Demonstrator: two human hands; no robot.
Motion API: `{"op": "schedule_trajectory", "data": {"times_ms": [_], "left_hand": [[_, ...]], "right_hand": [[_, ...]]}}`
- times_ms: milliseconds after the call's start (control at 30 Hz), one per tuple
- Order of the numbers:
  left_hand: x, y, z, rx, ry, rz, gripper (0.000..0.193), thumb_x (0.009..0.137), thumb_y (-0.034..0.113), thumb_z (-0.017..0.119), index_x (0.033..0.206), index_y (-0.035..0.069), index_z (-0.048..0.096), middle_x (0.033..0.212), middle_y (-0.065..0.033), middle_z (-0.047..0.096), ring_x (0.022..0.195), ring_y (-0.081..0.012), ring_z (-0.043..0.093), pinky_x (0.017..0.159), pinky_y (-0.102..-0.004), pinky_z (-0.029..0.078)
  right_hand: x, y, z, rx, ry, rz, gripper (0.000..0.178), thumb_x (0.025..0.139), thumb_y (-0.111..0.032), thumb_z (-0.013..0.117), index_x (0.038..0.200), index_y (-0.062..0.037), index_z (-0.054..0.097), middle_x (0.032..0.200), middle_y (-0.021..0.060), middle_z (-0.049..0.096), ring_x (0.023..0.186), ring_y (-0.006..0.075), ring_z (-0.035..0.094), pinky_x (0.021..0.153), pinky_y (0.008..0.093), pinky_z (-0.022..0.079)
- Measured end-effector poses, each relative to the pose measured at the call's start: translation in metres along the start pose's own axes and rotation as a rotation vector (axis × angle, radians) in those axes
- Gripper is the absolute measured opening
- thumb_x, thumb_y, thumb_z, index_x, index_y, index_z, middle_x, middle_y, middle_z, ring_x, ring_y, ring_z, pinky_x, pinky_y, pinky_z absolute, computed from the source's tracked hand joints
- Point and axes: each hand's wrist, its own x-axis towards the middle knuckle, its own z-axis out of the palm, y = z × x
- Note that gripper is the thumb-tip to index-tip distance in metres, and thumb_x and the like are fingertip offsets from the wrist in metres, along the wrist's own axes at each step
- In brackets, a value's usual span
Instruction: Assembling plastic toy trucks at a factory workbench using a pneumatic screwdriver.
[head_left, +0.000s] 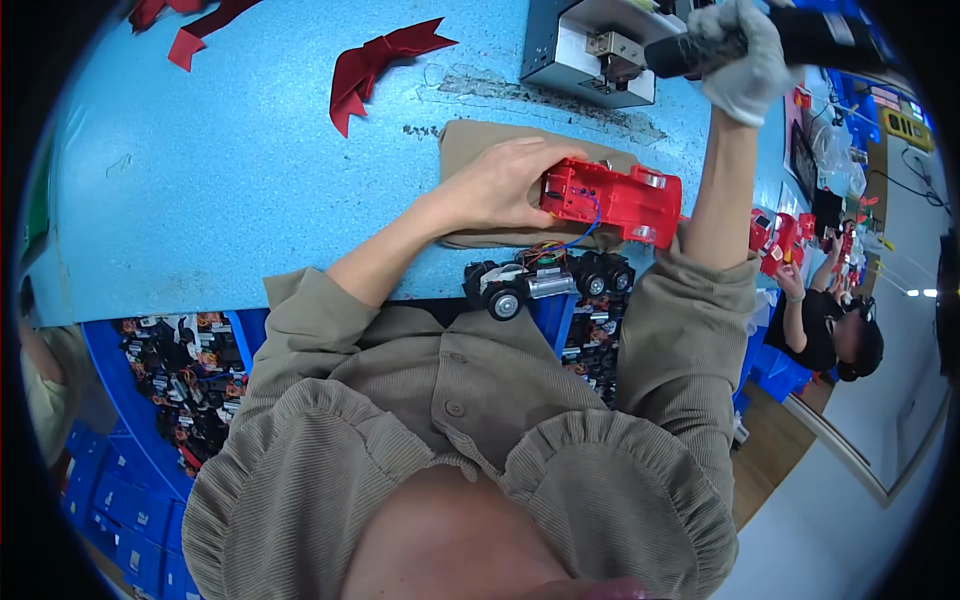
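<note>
My left hand [497, 187] grips the near-left end of a red toy car body shell [640, 200], its hollow underside facing up, over a folded brown cloth [468, 165]. A blue wire runs from inside the shell to a black-wheeled toy car chassis [548, 284] at the table's near edge, just below the shell. Farther off, my right hand [745, 70], in a white glove, is wrapped round a black electric screwdriver [822, 40]. The tool's tip end is at the metal front of a grey box-shaped screw feeder [568, 55]; the exact contact is too small to tell.
Dark red ribbon bows [375, 65] lie on the blue table [250, 150]. Below its edge, a blue bin [130, 400] holds many chassis. Blue boxes [120, 510] are stacked at lower left. At the right, a person in black [820, 325] handles red toy parts.
</note>
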Motion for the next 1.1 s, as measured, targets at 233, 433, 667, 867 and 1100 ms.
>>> {"op": "schedule_trajectory", "data": {"times_ms": [233, 433, 667, 867, 1100], "left_hand": [[0.002, 0.002, -0.001, 0.019, 0.028, 0.022, 0.06, 0.062, 0.018, 0.073, 0.116, 0.005, 0.049, 0.101, -0.0145, 0.058, 0.093, -0.03, 0.056, 0.083, -0.0368, 0.045], [-0.001, -0.004, -0.001, 0.032, 0.025, 0.007, 0.06, 0.061, 0.016, 0.073, 0.115, 0.005, 0.05, 0.101, -0.014, 0.058, 0.093, -0.0297, 0.056, 0.083, -0.0366, 0.045], [0.0, -0.003, 0.004, 0.023, 0.04, 0.029, 0.058, 0.062, 0.016, 0.073, 0.114, 0.004, 0.05, 0.1, -0.0135, 0.058, 0.093, -0.0298, 0.056, 0.083, -0.0373, 0.045], [-0.002, -0.003, 0.002, 0.026, 0.023, 0.012, 0.058, 0.062, 0.016, 0.073, 0.114, 0.004, 0.05, 0.099, -0.0139, 0.058, 0.093, -0.0299, 0.056, 0.082, -0.0372, 0.045], [-0.001, -0.002, 0.003, 0.016, 0.04, 0.021, 0.058, 0.062, 0.017, 0.073, 0.114, 0.004, 0.05, 0.098, -0.0143, 0.058, 0.092, -0.0301, 0.056, 0.082, -0.0373, 0.045]], "right_hand": [[-0.102, -0.066, 0.023, 0.248, -0.074, -0.199, 0.021, 0.084, -0.021, 0.043, 0.094, -0.0026, 0.048, 0.061, 0.0054, 0.044, 0.049, 0.0151, 0.041, 0.05, 0.0322, 0.039], [-0.13, -0.032, 0.034, 0.012, 0.084, -0.274, 0.027, 0.081, -0.014, 0.046, 0.108, -0.0129, 0.049, 0.062, -0.0027, 0.037, 0.049, 0.0084, 0.037, 0.049, 0.0259, 0.033], [-0.127, -0.044, 0.01, 0.33, -0.143, -0.262, 0.041, 0.082, -0.007, 0.046, 0.123, -0.0098, 0.038, 0.067, 0.0063, 0.046, 0.052, 0.0175, 0.047, 0.048, 0.0352, 0.044], [-0.138, -0.025, 0.009, 0.174, -0.114, -0.301, 0.041, 0.083, -0.006, 0.047, 0.123, -0.0093, 0.037, 0.068, 0.0073, 0.047, 0.053, 0.0197, 0.049, 0.05, 0.0372, 0.046], [-0.14, -0.024, 0.014, 0.252, -0.099, -0.295, 0.045, 0.083, -0.006, 0.05, 0.125, -0.0085, 0.035, 0.067, 0.0076, 0.047, 0.052, 0.0208, 0.049, 0.049, 0.0375, 0.045]]}}
